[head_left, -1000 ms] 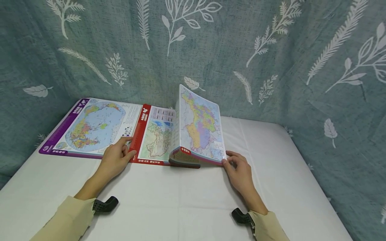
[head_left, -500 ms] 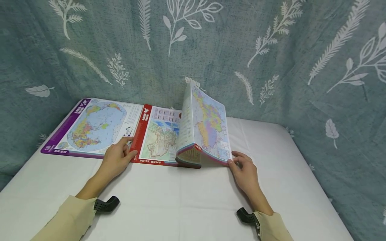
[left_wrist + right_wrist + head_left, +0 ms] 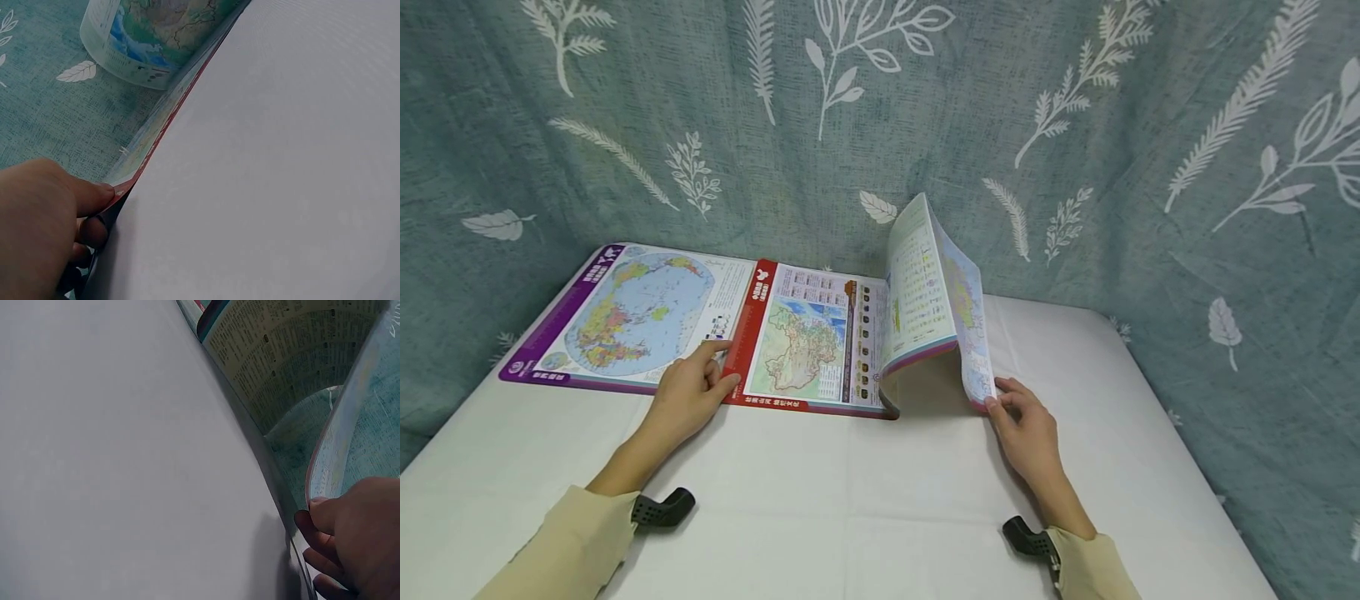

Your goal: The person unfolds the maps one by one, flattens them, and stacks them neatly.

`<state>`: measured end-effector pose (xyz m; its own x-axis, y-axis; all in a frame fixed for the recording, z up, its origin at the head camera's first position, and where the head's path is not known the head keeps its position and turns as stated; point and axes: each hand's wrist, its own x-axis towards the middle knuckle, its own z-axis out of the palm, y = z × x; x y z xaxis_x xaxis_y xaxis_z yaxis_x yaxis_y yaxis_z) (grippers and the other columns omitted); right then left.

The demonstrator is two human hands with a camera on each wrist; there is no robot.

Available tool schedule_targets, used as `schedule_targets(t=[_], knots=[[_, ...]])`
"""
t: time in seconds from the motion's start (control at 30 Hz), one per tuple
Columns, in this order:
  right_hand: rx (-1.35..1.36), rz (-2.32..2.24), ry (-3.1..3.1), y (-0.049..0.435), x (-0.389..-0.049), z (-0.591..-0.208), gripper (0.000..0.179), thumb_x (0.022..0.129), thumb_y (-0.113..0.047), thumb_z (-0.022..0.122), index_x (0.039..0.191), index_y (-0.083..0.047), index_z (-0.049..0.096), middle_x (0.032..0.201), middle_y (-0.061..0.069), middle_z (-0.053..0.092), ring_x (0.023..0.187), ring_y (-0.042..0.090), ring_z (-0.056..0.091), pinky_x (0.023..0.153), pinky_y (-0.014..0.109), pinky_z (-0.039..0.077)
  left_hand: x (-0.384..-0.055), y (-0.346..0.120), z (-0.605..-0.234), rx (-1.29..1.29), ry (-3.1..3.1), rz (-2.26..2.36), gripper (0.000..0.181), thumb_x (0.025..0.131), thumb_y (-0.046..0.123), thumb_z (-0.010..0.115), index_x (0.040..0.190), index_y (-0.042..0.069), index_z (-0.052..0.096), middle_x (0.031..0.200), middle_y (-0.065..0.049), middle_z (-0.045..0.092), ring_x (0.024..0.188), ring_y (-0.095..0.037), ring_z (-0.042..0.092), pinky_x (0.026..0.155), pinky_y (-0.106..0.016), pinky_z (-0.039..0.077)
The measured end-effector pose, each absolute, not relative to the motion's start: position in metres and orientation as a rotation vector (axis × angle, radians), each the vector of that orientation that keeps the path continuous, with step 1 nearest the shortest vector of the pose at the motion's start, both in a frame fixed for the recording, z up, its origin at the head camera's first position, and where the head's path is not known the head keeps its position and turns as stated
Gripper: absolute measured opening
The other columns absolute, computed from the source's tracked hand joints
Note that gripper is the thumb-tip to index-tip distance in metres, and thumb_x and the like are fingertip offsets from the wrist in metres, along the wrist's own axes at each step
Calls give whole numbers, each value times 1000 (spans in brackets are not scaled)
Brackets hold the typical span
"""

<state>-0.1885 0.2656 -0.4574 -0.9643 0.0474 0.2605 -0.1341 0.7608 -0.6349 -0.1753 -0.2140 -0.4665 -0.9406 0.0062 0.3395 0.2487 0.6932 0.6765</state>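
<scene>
A red-edged China map (image 3: 801, 354) lies partly flat on the white table, its right part standing up in a peaked fold (image 3: 919, 287). My left hand (image 3: 688, 392) pinches the map's red left edge; in the left wrist view the thumb (image 3: 94, 195) lies on top, with fingers beneath. At the other end, my right hand (image 3: 1026, 429) pinches the lower corner of the raised right panel (image 3: 970, 312), as the right wrist view also shows with the thumb (image 3: 325, 515) against its edge. The panel's underside is mostly hidden in the head view.
A purple-edged world map (image 3: 640, 312) lies flat at the left, its right side meeting the red edge. Behind the white table (image 3: 850, 508) hangs a green leaf-patterned curtain (image 3: 880, 150). A black wrist device (image 3: 664, 508) sits at each sleeve.
My right hand has moved right, drawing the panel with it. The fold's peak has shifted right, and more of the flat China map shows. The left hand stays in place.
</scene>
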Motion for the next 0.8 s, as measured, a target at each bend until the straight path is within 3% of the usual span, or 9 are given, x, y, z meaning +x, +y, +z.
schedule_targets(t=[0.5, 0.8], knots=[[-53, 955, -2693, 280, -188, -459, 29, 107, -21, 63, 109, 7, 72, 152, 16, 58, 146, 40, 49, 118, 54, 37, -174, -215, -466, -191, -2597, -1136, 48, 96, 10, 76, 138, -3, 59, 66, 0, 50, 56, -7, 38, 64, -32, 32], [-147, 910, -2692, 292, -188, -457, 29, 108, -15, 58, 115, 10, 69, 155, 19, 54, 148, 43, 43, 120, 57, 32, -174, -214, -465, -182, -2597, -1136, 47, 95, 8, 76, 138, -3, 59, 66, 0, 50, 57, -10, 39, 63, -31, 32]])
